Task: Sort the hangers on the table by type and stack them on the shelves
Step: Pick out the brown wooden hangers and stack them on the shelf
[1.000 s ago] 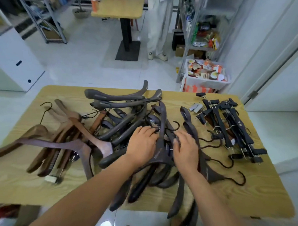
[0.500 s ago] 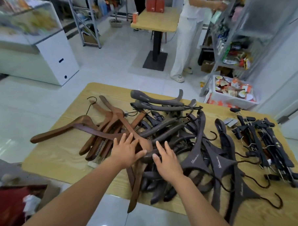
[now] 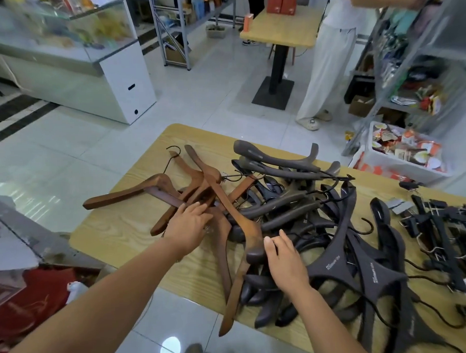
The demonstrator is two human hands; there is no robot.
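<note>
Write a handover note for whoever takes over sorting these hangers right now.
Left hand: open, fingers resting on the brown wooden hangers.
Right hand: open, touching the dark grey hangers.
All lie on the table: brown left, grey middle, black clip hangers far right.
Done: rough grouping.
To do: separate overlapping brown and grey, then stack each type on shelves.

Ten o'clock, a glass display counter (image 3: 69,50). Twelve o'clock, a small pedestal table (image 3: 287,30) carrying orange boxes (image 3: 283,0). One o'clock, a person in white trousers (image 3: 326,73). Two o'clock, a white bin (image 3: 402,165) of snack packets. Eight o'clock, red cloth (image 3: 31,300).
</note>
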